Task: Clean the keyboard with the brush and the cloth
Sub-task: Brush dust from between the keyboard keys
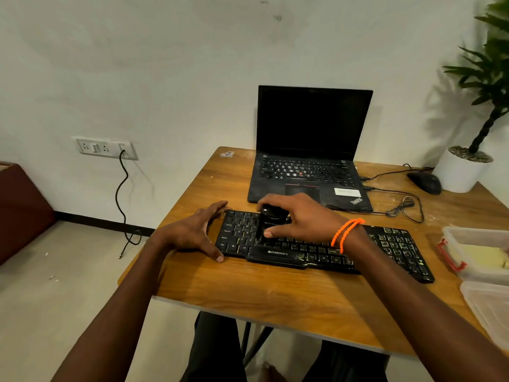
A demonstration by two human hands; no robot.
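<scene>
A: Keyboard [325,249] first: in the head view we see it, black, lying flat near the front edge of the wooden counter [275,299], just in front of an open laptop [311,150]. Pale smears mark its right-hand keys.

B: And our hands?

A: Our left hand [198,232] is spread, fingers straight, braced against the keyboard's left end with the thumb on the counter by the near corner. Our right hand [297,219], with an orange band [345,234] on the wrist, curls round a black brush [268,224], which stands on the keys of the left half.

B: The cloth?

A: We cannot tell where it is. To the right we see a clear container [476,252] with a red clasp, and further back a mouse [425,181] beside a white plant pot [460,172].
</scene>
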